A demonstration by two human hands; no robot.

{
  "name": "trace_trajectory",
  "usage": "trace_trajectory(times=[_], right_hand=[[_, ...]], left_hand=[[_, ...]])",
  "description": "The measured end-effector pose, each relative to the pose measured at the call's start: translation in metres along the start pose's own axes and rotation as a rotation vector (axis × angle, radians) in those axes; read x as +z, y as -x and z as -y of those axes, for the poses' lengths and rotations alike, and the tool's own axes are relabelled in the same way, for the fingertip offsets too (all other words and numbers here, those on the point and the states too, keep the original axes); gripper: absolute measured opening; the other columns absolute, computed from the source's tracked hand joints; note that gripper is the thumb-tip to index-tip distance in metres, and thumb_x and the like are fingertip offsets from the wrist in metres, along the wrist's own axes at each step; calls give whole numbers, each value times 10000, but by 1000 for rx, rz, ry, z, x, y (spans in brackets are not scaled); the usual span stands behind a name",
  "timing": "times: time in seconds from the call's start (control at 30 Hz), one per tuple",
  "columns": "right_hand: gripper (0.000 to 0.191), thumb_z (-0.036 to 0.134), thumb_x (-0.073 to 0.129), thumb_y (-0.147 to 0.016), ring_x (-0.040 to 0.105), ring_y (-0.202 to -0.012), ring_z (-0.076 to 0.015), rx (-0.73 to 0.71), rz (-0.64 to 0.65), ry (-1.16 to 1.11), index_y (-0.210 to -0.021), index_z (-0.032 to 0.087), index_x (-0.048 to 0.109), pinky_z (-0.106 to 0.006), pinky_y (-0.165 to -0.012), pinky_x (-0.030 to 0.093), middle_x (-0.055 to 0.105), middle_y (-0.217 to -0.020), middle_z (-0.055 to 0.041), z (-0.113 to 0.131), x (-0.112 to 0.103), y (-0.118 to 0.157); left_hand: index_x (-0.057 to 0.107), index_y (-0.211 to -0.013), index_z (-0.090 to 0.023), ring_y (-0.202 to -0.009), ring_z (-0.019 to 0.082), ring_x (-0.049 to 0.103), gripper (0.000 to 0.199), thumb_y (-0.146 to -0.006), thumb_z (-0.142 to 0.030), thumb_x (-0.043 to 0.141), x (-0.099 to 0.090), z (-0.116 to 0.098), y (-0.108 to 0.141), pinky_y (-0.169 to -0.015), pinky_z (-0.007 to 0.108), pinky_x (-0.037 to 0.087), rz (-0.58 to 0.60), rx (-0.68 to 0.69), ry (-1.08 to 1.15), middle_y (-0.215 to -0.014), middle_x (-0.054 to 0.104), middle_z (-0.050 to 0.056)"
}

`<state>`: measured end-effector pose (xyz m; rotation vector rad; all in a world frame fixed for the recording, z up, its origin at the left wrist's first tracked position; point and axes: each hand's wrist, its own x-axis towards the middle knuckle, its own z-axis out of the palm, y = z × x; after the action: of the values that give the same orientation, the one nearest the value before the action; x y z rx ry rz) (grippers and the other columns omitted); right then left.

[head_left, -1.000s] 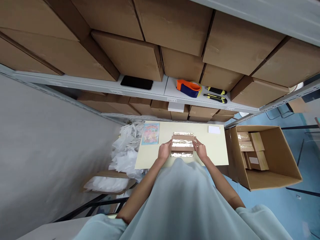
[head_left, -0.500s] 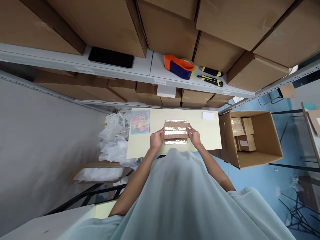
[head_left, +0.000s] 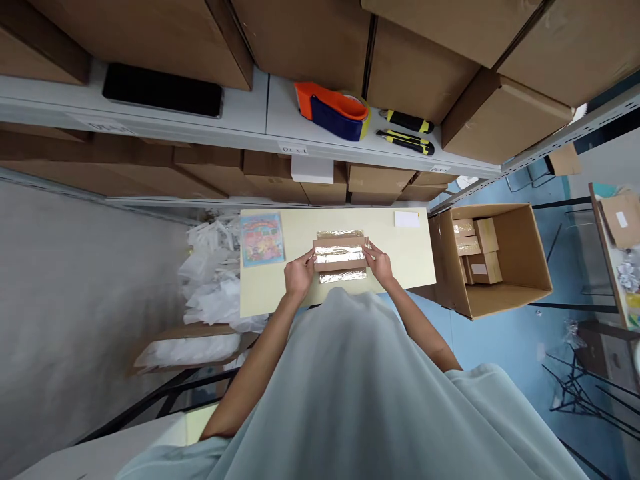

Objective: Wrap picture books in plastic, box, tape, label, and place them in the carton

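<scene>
A small brown cardboard box (head_left: 340, 265) with a band of shiny clear tape (head_left: 340, 254) along its top lies between my hands over the cream table (head_left: 400, 267). My left hand (head_left: 299, 273) grips its left end with the thumb and fingers. At the right end, my right hand (head_left: 379, 263) pinches the corner. More shiny taped strips show past the far and near sides of the box; whether they are part of it I cannot tell. To the left of my left hand, a colourful printed packet (head_left: 263, 239) lies flat on the table.
A white label (head_left: 407, 219) lies at the table's far right. Beside the table stands a large open carton (head_left: 523, 260) with several small boxes inside. The shelf above holds a phone (head_left: 163, 90), a tape dispenser (head_left: 333, 110) and utility knives (head_left: 407, 133). White plastic wrapping (head_left: 213, 273) heaps at left.
The camera view has shifted a little, so the shelf and table sit further left and higher. Both hands keep their hold on the cardboard box, with little visible movement.
</scene>
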<state>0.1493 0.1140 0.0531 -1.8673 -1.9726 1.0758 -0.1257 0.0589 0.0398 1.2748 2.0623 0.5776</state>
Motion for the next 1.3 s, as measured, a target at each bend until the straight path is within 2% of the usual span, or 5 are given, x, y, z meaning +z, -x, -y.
trace_trajectory(times=[0.67, 0.8, 0.93, 1.07, 1.3], right_hand=[[365, 321, 587, -1108, 716, -1431, -292, -78, -35, -45, -1371, 223, 822, -450, -1214, 593, 563, -1738, -130, -12, 8, -4], [298, 316, 650, -1076, 546, -1588, -382, -319, -206, 114, -1269, 198, 843, -590, -1334, 456, 604, -1677, -180, 45, -30, -46], [477, 346, 493, -1156, 524, -1575, -353, -623, -399, 215, -1578, 172, 631, -585, -1342, 410, 590, -1660, -210, 159, -103, -130], [574, 267, 572, -1096, 557, -1516, -424, -451, -325, 502, -1608, 10, 530, -580, -1279, 423, 596, -1596, -346, 261, -156, -195], [490, 219, 759, -978, 670, -1397, -423, -368, -215, 613, -1418, 17, 682, -529, -1241, 426, 748, -1393, -341, 295, -165, -219]], left_hand=[[795, -1335, -144, -1134, 362, 800, 336, -1057, -194, 614, -16, -15, 3, -1048, 495, 617, 24, 35, 28, -1260, 841, 160], [810, -1075, -161, -1391, 458, 690, 209, -923, -101, 679, -38, -58, -34, -1221, 627, 534, -110, 191, 53, -1424, 759, 236], [791, -1119, -219, -1473, 364, 632, 166, -1025, -223, 655, -80, -146, -94, -1316, 544, 464, -283, 390, 105, -1507, 719, 164], [766, -1040, -220, -1356, 330, 687, 121, -1053, -281, 662, -129, -227, -124, -1241, 491, 519, -495, 551, 161, -1423, 743, 156], [729, -951, -234, -1271, 320, 726, 100, -1023, -230, 660, -144, -233, -109, -1183, 465, 555, -515, 503, 223, -1336, 780, 134]])
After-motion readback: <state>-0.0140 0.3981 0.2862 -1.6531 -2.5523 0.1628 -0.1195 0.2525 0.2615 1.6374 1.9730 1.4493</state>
